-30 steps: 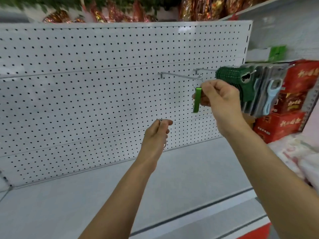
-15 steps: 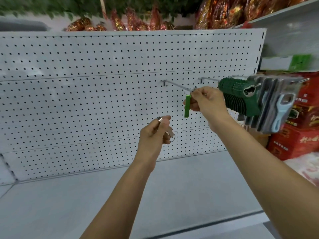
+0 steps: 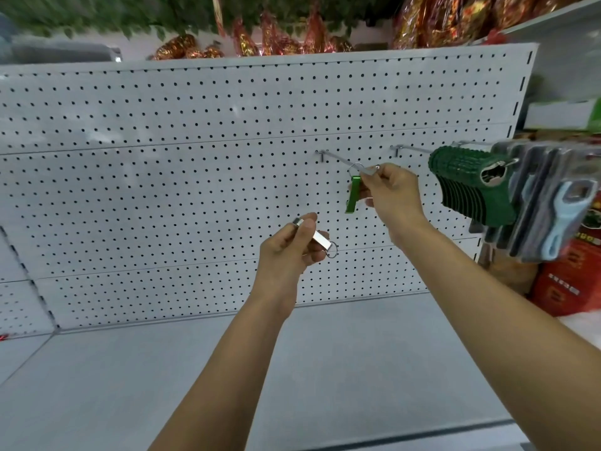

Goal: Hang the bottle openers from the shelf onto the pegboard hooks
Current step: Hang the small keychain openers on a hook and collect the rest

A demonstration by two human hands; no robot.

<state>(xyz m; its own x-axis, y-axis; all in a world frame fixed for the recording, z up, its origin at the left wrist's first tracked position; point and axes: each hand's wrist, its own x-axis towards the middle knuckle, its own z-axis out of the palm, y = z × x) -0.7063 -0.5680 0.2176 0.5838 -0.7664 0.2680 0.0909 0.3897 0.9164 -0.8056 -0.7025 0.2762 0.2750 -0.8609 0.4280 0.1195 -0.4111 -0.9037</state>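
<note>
A green bottle opener (image 3: 353, 194) hangs by its key ring on a metal hook (image 3: 338, 160) that sticks out of the white pegboard (image 3: 162, 177). My right hand (image 3: 392, 193) is at the hook's tip and pinches the ring end of that opener. Lower and to the left, my left hand (image 3: 292, 247) grips a silver bottle opener (image 3: 320, 239), whose key ring dangles at its right end, apart from the pegboard.
A second hook (image 3: 413, 148) to the right carries several green openers (image 3: 471, 187) and carded blue ones (image 3: 559, 213). Red boxes (image 3: 566, 284) stand at the far right. A grey shelf (image 3: 162, 379) lies below. Foil-wrapped goods (image 3: 286, 40) sit above the board.
The green opener's ring has slid further onto the hook with my right hand. My left hand has turned, so the silver opener and its ring now show. The view has shifted right and down.
</note>
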